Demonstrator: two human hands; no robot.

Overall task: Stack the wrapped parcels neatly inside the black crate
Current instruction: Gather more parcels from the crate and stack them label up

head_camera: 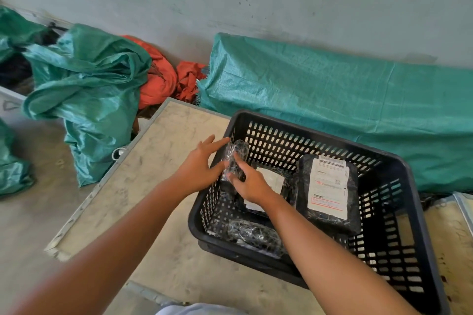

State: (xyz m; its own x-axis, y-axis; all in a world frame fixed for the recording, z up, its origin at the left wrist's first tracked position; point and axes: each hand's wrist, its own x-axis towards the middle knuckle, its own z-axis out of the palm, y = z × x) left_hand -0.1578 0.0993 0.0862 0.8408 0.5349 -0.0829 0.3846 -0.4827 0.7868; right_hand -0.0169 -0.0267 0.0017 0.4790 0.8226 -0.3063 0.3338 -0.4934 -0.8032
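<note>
A black slotted crate (419,212) stands on a pale board. Both hands hold a small black wrapped parcel (239,155) upright at the crate's left wall, just over the rim. My left hand (202,166) presses it from outside the crate, fingers spread. My right hand (252,183) grips its lower part from inside. In the crate lie a large black parcel with a white shipping label (329,186) on the right, a parcel with a white label (273,181) under my right hand, and another black wrapped parcel (252,234) at the near left corner.
The pale board (158,166) with a metal edge lies on the floor. A long green woven sack (332,100) lies behind the crate against the wall. Crumpled green sacks (87,89) and orange cloth (163,79) sit at the left.
</note>
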